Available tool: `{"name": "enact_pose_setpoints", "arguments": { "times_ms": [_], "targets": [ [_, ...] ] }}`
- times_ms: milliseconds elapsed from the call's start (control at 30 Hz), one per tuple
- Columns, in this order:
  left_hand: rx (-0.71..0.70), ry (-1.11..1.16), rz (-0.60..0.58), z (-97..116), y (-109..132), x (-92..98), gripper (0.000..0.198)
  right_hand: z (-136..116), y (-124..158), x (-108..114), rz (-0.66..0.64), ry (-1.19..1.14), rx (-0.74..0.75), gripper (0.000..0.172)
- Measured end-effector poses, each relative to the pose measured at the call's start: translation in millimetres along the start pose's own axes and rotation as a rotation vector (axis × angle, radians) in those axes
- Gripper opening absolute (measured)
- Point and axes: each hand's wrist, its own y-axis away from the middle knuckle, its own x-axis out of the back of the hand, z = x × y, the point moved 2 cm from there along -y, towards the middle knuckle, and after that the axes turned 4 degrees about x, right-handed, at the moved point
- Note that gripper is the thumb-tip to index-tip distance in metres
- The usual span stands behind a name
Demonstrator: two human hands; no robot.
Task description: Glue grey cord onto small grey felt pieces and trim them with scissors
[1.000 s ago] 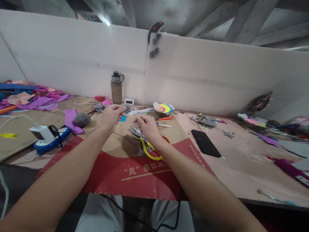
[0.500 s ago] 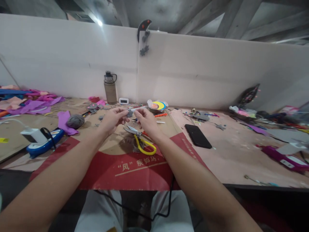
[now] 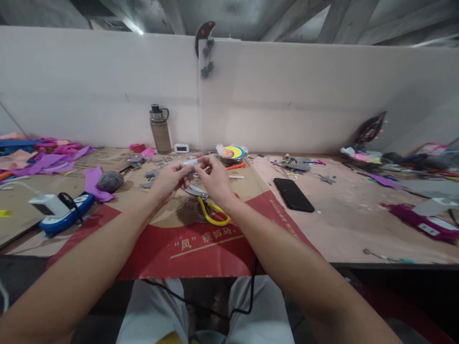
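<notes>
My left hand (image 3: 172, 180) is closed in a pinch on a small grey felt piece (image 3: 190, 175), held up above the work mat. Close against it, my right hand (image 3: 214, 179) pinches the same piece from the other side; the fingers cover most of it. Below the hands lie scissors with yellow handles (image 3: 219, 222), blades pointing up and left. A dark, thin coil of wire or thread (image 3: 201, 210) sits beside the handles, partly hidden. Small grey felt scraps (image 3: 147, 177) are left of my left hand.
A red and tan paper sheet (image 3: 211, 260) covers the table's front. A bottle (image 3: 160, 131), a small white clock (image 3: 181, 148) and a dish (image 3: 233, 154) stand along the partition. Grey yarn (image 3: 110, 181) and a blue power strip (image 3: 68, 215) are left; a black phone (image 3: 294, 195) lies right.
My hands have drawn closer together, and the grey piece is now more covered by the fingers. The view has shifted slightly; the scissors stay put.
</notes>
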Motion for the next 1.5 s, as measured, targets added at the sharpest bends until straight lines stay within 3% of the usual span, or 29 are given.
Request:
{"name": "enact_pose_setpoints", "arguments": {
  "times_ms": [100, 200, 500, 700, 933, 1100, 1300, 1500],
  "targets": [
    [0.014, -0.006, -0.009, -1.0, -0.2, 0.0, 0.033, -6.6, 1.8, 3.1, -0.006, 0.124, 0.15, 0.015],
    [0.018, -0.028, -0.015, -0.7, 0.7, -1.2, 0.035, -9.0, 3.0, 4.3, -0.039, 0.209, 0.202, 0.009],
    [0.064, -0.066, -0.056, 2.5, 1.8, -1.0, 0.034, -11.1, 0.3, 8.5, -0.149, 0.462, 0.371, 0.014],
    [0.138, -0.074, -0.067, 8.9, 3.4, -0.2, 0.032, -13.6, -2.6, 11.9, -0.176, 0.382, 0.378, 0.014],
    [0.142, -0.107, -0.004, 10.8, 2.3, 2.7, 0.031, -4.4, -11.8, 20.8, -0.023, 0.197, 0.223, 0.014],
    [0.142, -0.089, -0.021, 11.5, 1.5, 4.1, 0.036, -7.9, -6.4, 11.6, -0.109, 0.197, 0.323, 0.013],
    [0.123, -0.149, -0.034, 8.4, 1.4, 5.3, 0.037, -7.5, -2.0, 7.5, -0.131, 0.33, 0.338, 0.01],
    [0.121, -0.184, -0.109, 6.1, 0.2, 9.5, 0.034, -4.4, -3.9, 7.3, -0.161, 0.246, 0.332, 0.012]
  ]
}}
